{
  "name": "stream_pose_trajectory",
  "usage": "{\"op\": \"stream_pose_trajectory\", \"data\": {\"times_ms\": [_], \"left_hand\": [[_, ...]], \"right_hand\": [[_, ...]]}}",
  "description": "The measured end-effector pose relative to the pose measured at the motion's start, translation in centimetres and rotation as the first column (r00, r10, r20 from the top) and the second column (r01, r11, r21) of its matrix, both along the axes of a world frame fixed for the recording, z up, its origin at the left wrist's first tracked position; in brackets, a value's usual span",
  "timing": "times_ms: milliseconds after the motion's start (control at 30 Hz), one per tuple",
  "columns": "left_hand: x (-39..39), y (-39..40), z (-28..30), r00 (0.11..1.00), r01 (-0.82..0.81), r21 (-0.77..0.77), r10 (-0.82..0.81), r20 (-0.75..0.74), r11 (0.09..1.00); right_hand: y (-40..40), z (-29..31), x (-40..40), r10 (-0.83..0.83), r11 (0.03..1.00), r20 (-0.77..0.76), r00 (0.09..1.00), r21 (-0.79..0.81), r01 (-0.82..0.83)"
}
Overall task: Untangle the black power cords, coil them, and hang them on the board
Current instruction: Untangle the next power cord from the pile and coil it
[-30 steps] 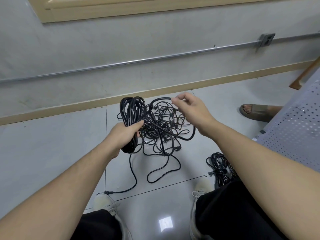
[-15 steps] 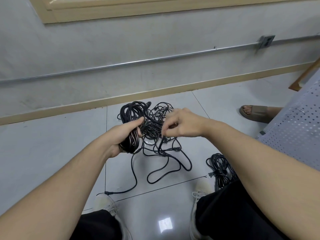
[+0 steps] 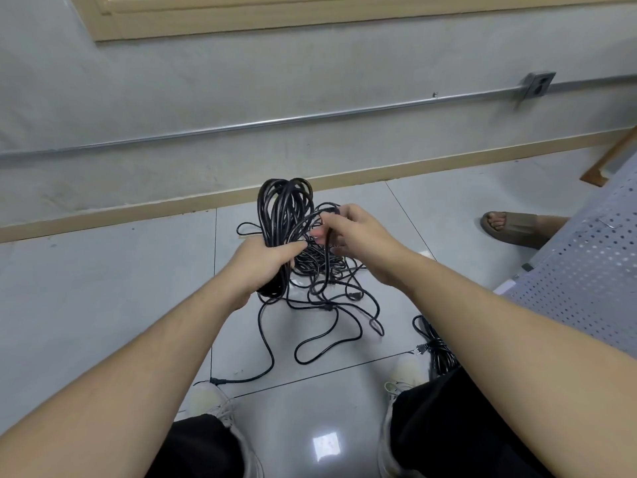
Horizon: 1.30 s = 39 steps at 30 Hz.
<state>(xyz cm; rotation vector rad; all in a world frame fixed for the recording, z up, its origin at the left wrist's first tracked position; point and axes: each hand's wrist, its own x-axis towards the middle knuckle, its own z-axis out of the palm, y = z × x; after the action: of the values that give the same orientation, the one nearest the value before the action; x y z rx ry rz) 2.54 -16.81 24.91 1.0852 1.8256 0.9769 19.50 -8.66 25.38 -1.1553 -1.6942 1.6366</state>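
Observation:
My left hand (image 3: 262, 262) grips a thick coil of black power cord (image 3: 281, 208), whose loops stand up above my fist and hang below it. My right hand (image 3: 355, 232) pinches a strand of the same cord right beside the coil. Under both hands a tangled heap of black cord (image 3: 324, 270) lies on the pale tiled floor, with long loose loops (image 3: 331, 343) trailing toward my feet and a plug end (image 3: 215, 381) by my left shoe. A second, bundled cord (image 3: 436, 346) lies on the floor by my right leg.
A perforated white board (image 3: 586, 281) leans in at the right edge. Another person's sandalled foot (image 3: 510, 225) rests beside it. A grey wall with a metal conduit (image 3: 310, 117) and a beige skirting runs across the back. My two shoes stand near the loose loops.
The coil in my left hand has risen and turned more upright. My right hand moved from the tangle up to the coil, bringing a strand with it.

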Motion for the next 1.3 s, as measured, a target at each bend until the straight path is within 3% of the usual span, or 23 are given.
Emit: {"op": "stream_pose_trajectory", "data": {"times_ms": [133,333,467,533,667,767,867,1000,1133,1300], "left_hand": [[0.0,0.0,0.3,0.997,0.057,-0.049,-0.055,0.051,0.997],[1.0,-0.8,0.8,0.948,0.304,-0.111,-0.288,0.138,0.946],[2.0,-0.8,0.8,0.925,0.314,0.006,-0.307,0.221,0.949],[2.1,-0.8,0.7,0.912,0.326,0.035,-0.324,0.251,0.945],[2.3,-1.2,0.3,0.855,0.403,0.029,-0.388,0.344,0.915],[2.6,-1.2,0.2,0.87,0.374,0.032,-0.362,0.334,0.927],[2.7,-0.9,0.4,0.929,0.292,0.034,-0.292,0.228,0.956],[3.4,-0.6,0.5,0.924,0.168,0.064,-0.18,0.337,0.984],[2.7,-0.9,0.5,0.812,0.33,0.002,-0.285,0.508,0.944],[3.7,-1.2,0.9,0.602,0.4,0.118,-0.358,0.714,0.909]], "right_hand": [[0.2,0.7,0.3,-0.064,0.998,-0.156,0.986,-0.023,0.061],[-0.6,1.7,0.3,-0.155,0.959,-0.081,0.985,0.227,0.17],[-0.8,1.3,-0.7,-0.246,0.924,-0.113,0.963,0.272,0.268],[-0.9,1.1,-1.0,-0.254,0.94,-0.158,0.954,0.191,0.282],[-0.7,1.2,-0.5,-0.251,0.964,-0.209,0.945,-0.145,0.223],[-0.8,1.7,-0.5,-0.258,0.938,-0.315,0.913,-0.308,0.159],[-0.8,2.1,-0.9,-0.321,0.926,-0.38,0.868,-0.319,0.203],[-0.4,2.7,-1.4,-0.371,0.921,-0.352,0.859,-0.261,0.29],[-0.6,3.1,-0.9,-0.377,0.908,-0.373,0.848,-0.329,0.259],[-0.5,3.2,-0.3,-0.401,0.882,-0.428,0.81,-0.421,0.214]]}}
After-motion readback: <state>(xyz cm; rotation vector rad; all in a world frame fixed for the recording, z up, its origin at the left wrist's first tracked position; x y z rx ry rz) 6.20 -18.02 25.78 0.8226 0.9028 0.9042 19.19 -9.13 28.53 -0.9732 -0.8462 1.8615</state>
